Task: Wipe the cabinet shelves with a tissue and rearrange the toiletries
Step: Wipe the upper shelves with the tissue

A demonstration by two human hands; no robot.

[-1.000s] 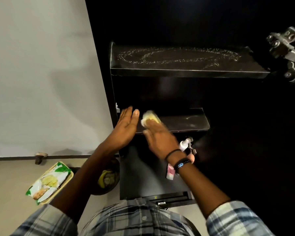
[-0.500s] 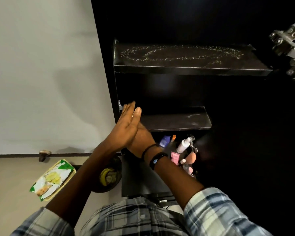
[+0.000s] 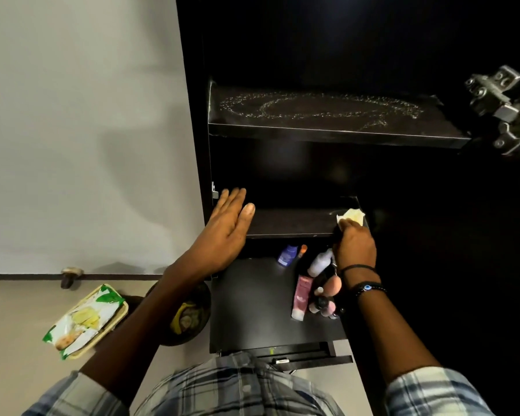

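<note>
A black cabinet stands open with a dusty upper shelf (image 3: 327,115), a middle shelf (image 3: 291,222) and a lower shelf (image 3: 252,307). My right hand (image 3: 354,244) grips a crumpled pale yellow tissue (image 3: 351,217) at the middle shelf's right end. With fingers straight, my left hand (image 3: 227,223) rests flat against that shelf's left front edge. Toiletries lie on the lower shelf: a blue tube (image 3: 287,255), a white bottle (image 3: 321,262), a pink tube (image 3: 301,297) and a peach sponge (image 3: 332,286).
A metal hinge (image 3: 499,106) juts out at the upper right where the door hangs. On the floor to the left lie a green and yellow wipes pack (image 3: 83,321) and a dark round bowl (image 3: 189,316). A white wall fills the left.
My right hand swept the tissue leftward behind my left hand, then across to the middle shelf's right end. My left hand stayed at the left edge.
</note>
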